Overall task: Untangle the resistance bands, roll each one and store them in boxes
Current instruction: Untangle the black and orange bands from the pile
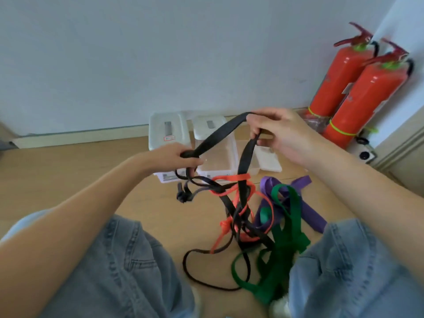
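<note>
Item: black band (215, 136), lifted clear of the floor (75, 161) between both your hands so its loop hangs open and you can see where it is caught. Your left hand (176, 157) has its fingers curled round one bunched end, low and to the left; your right hand (277, 131) pinches the other part of the same band higher up, thumb and fingers closed on it where it bends. Orientation: the held stretch runs up from lower left to upper right, then a second strand drops almost straight down from your right hand into the knot. Item: orange band (231, 180), wound across that hanging strand and knotted lower down, which is likely what keeps the black one from coming free. Item: green band (284, 226) and purple band (305, 182), lying loose on the floor to the right of the tangle, partly overlapping each other, between your knees. Item: clear boxes (167, 131), set side by side by the wall beyond your hands, apparently open and ready; nothing rolled is in them that you can see. Item: two red fire extinguishers (351, 97), far right corner, leaning at the wall.
</note>
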The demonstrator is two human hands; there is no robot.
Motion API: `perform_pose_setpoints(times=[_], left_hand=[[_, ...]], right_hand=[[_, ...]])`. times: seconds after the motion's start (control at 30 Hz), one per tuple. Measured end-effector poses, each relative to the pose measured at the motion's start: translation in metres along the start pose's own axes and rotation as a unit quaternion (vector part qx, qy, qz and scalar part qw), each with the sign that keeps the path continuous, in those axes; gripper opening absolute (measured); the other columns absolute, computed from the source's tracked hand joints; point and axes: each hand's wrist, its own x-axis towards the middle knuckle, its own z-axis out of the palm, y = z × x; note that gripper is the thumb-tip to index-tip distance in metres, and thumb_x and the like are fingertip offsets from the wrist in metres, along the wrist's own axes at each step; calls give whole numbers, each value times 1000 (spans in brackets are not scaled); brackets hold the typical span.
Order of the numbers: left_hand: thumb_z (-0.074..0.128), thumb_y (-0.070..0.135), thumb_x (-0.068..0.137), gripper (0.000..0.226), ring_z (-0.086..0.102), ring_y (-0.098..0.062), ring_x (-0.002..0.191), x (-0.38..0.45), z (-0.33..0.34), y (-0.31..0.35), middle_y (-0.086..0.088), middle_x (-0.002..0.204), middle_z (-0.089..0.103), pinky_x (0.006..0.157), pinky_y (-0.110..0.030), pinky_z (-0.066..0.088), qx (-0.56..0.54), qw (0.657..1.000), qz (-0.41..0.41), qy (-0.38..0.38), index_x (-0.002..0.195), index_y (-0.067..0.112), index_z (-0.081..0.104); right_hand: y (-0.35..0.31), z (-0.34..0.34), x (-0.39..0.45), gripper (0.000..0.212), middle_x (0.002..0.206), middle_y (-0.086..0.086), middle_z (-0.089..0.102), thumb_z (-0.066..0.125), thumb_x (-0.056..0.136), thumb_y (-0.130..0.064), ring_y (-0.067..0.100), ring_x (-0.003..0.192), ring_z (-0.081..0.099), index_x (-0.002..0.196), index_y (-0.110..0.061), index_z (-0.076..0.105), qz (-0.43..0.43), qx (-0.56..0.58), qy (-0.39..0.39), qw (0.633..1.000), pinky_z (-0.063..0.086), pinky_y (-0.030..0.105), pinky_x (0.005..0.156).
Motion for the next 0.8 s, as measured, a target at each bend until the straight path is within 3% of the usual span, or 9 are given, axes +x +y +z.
perform_pose_setpoints(times=[0.07, 0.13, 0.27, 0.33, 0.47, 0.53, 0.63, 0.73, 0.8], left_hand=[[55, 44, 88, 39, 56, -13, 74, 5, 6, 1, -5, 75, 67, 77, -26, 40, -37, 997, -35, -53, 79, 7, 64], [56, 55, 79, 43, 56, -11, 60, 9, 2, 8, 3, 62, 64, 66, -24, 43, -103, 992, -58, -38, 71, 13, 59], [63, 52, 72, 38, 55, -11, 44, 9, -18, 27, 1, 50, 58, 44, -18, 44, -311, 947, -43, 71, 60, 17, 58], [62, 41, 83, 35, 58, -14, 45, 8, -17, 35, -1, 51, 59, 46, -20, 49, -354, 932, -33, 67, 61, 15, 55], [57, 34, 89, 29, 63, -15, 47, 6, -7, 50, -3, 56, 65, 54, -25, 54, -434, 898, -20, 63, 73, 11, 52], [53, 32, 92, 27, 67, -16, 53, 4, -10, 52, -6, 61, 69, 56, -25, 56, -527, 846, -7, 82, 78, 9, 53], [49, 30, 95, 26, 72, -20, 75, 2, -19, 42, -12, 79, 73, 63, -28, 58, -619, 776, -4, 118, 86, 6, 54], [52, 49, 89, 39, 68, -17, 88, 5, -14, 20, -2, 89, 73, 77, -33, 57, -411, 893, -81, 163, 91, 11, 61], [57, 62, 78, 58, 59, -13, 110, 5, 3, 10, 1, 113, 66, 96, -36, 46, -336, 938, -69, 41, 112, 14, 59]], right_hand=[[9, -2, 4, 11, 55, -8, 53, 58, 91, -17, 5, 55, 50, 82, -19, 66, -18, -50, 16, 998, 40, 14, 50], [18, -8, 8, 8, 56, -13, 52, 58, 91, -20, 2, 54, 48, 84, -20, 62, -47, -207, 14, 977, 37, 14, 53], [35, -20, 15, 20, 94, -1, 62, 62, 87, -21, 20, 90, 58, 106, -14, 58, 27, -525, -117, 843, 45, 28, 74], [38, -16, 18, 43, 111, 1, 60, 70, 80, -25, 22, 105, 55, 117, -11, 52, 51, -476, -164, 862, 45, 38, 92], [28, 9, 15, 83, 130, -15, 51, 77, 66, -48, 7, 122, 49, 135, -31, 36, 68, -228, -254, 937, 42, 32, 99], [31, 27, 11, 67, 117, -2, 63, 77, 71, -38, 13, 106, 63, 129, -29, 45, 75, -137, -244, 957, 54, 31, 81], [30, 47, 6, 14, 74, 4, 69, 66, 84, -18, 16, 65, 68, 94, -13, 57, 37, -93, -96, 990, 49, 20, 47], [17, 35, 9, 7, 66, 9, 66, 56, 91, -13, 19, 56, 61, 90, -6, 55, 45, 45, 9, 998, 40, 19, 39], [8, 27, 11, 8, 65, 8, 68, 55, 92, -14, 20, 62, 66, 85, -11, 54, 37, 126, 26, 991, 44, 19, 42]])
